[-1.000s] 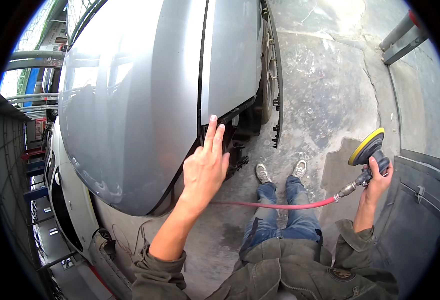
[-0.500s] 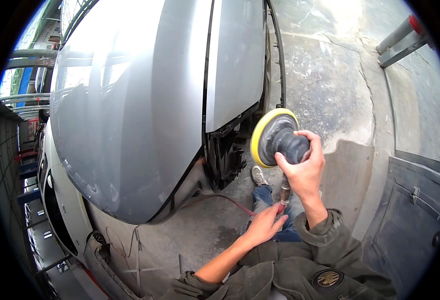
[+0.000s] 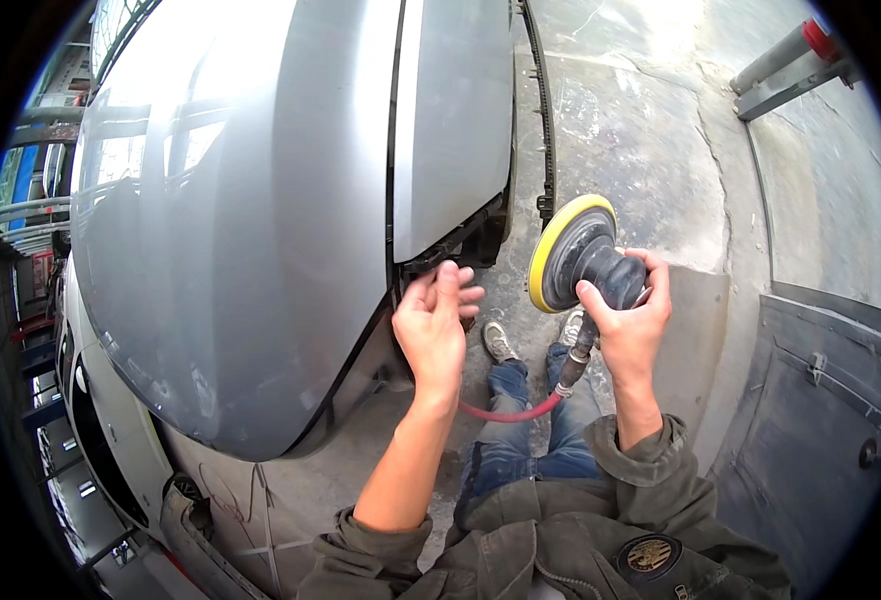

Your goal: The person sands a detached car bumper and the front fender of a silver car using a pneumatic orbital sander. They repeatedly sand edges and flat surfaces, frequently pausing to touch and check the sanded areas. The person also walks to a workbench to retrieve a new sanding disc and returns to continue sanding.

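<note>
Concrete floor (image 3: 620, 110) seen, 1 o'clock; air sander (image 3: 605, 270) gripped by right hand (image 3: 632, 325); left hand (image 3: 433, 325) held, fingers parted, near fender (image 3: 450, 130); jacket patch (image 3: 650, 556) seen, 5 o'clock.

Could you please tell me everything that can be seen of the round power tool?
The power tool has a dark, rubbery-looking rounded body and a disc-shaped pad with a bright yellow rim. The pad is tilted, its face turned left toward the silver car and hidden. A metal-looking fitting joins it below to a red hose. The right hand grips the body, holding it up clear of the car. Whether it is running cannot be told.
</note>
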Demonstrator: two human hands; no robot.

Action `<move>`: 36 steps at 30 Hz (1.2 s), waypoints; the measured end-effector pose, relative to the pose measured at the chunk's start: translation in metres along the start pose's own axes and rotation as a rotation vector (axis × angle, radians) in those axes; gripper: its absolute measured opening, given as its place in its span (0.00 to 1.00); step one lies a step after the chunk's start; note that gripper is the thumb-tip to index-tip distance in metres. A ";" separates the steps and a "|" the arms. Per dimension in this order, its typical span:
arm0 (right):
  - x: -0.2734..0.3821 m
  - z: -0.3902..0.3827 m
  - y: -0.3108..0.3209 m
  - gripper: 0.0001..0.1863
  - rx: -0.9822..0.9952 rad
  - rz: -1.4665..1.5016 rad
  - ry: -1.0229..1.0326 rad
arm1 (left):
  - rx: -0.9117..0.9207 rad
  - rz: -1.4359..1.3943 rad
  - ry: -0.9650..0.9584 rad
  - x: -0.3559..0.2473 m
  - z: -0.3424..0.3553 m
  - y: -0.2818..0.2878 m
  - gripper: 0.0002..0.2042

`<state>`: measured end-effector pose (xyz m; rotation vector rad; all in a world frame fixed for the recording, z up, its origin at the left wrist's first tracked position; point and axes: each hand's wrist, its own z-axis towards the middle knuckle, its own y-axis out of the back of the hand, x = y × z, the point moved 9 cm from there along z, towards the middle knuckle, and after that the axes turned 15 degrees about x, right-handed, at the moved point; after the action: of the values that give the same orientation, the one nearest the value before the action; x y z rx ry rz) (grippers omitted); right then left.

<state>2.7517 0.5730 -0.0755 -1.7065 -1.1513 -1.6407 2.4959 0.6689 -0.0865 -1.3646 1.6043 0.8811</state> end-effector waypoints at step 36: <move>-0.055 -0.032 0.035 0.31 0.022 0.056 -0.115 | -0.211 0.168 -0.264 0.002 0.010 -0.001 0.18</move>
<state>2.7683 0.5155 -0.1172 -1.8230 -1.1586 -1.5081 2.4988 0.6772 -0.0926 -1.2063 1.4666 1.3059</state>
